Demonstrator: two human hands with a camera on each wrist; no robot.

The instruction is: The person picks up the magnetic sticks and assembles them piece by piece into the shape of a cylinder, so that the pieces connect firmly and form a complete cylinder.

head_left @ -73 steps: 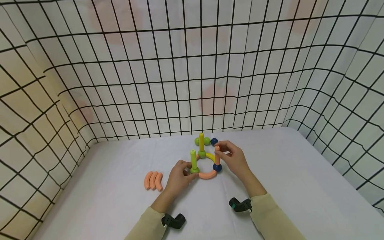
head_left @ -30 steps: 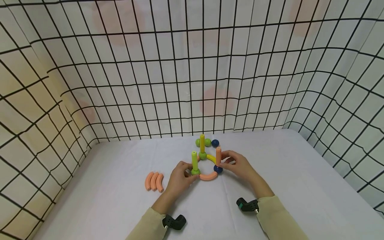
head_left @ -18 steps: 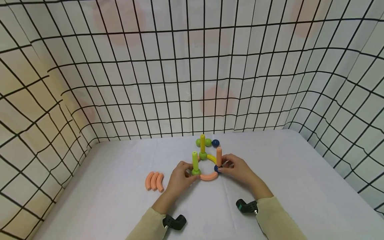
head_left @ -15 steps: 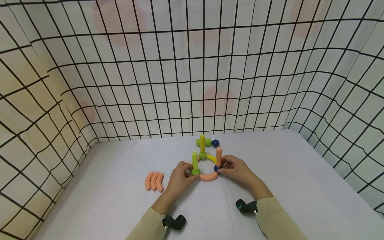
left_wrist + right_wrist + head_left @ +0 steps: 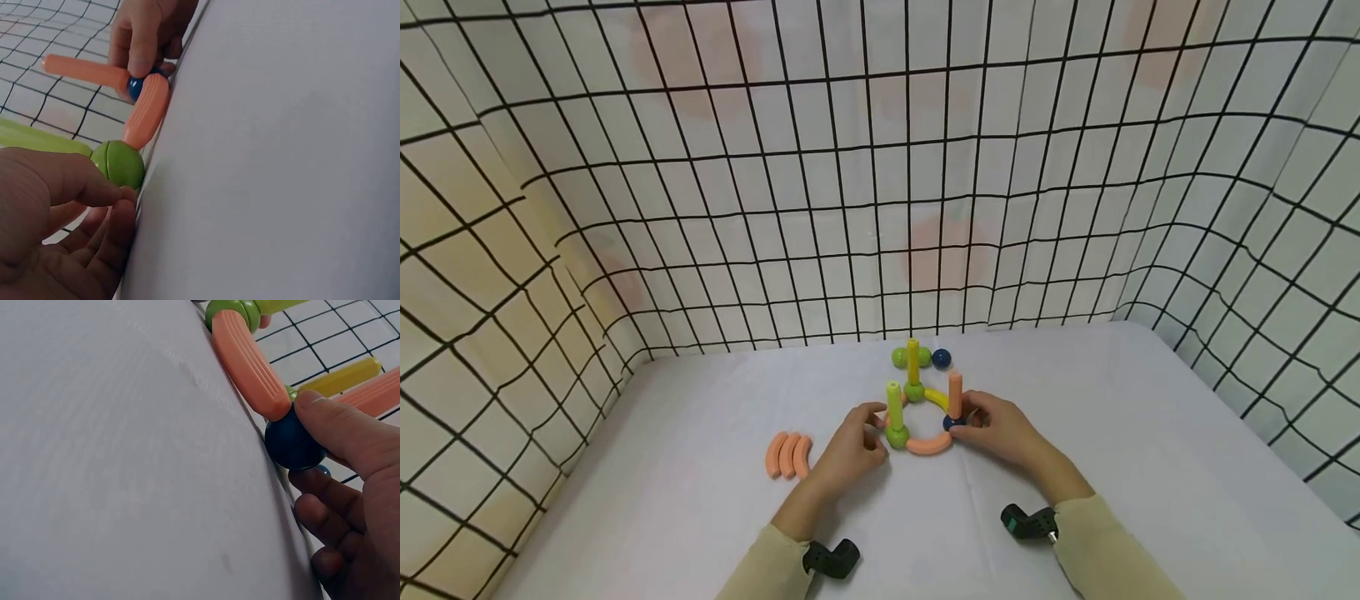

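Observation:
A ring of curved sticks and balls lies on the white table. At its right corner a dark blue ball (image 5: 952,422) bears an upright salmon rod (image 5: 955,393). My right hand (image 5: 1003,427) pinches this ball between thumb and fingers, as the right wrist view confirms. The front left corner is a green ball (image 5: 897,437) with a light green rod (image 5: 894,406). Beside that ball, my left hand (image 5: 850,446) has loosely bent fingers and holds nothing. A salmon curved stick (image 5: 929,445) joins these two corners. Behind, a yellow rod (image 5: 913,362) stands on another green ball (image 5: 913,390).
Several loose salmon curved sticks (image 5: 787,455) lie left of my left hand. Behind the ring sit two green balls (image 5: 900,357) and a blue ball (image 5: 942,359). A white wall with black netting (image 5: 880,204) encloses the table's back and sides.
My right hand has moved down from the salmon rod's top to the blue ball at its foot. My left hand has let go of the front green ball and drawn slightly left.

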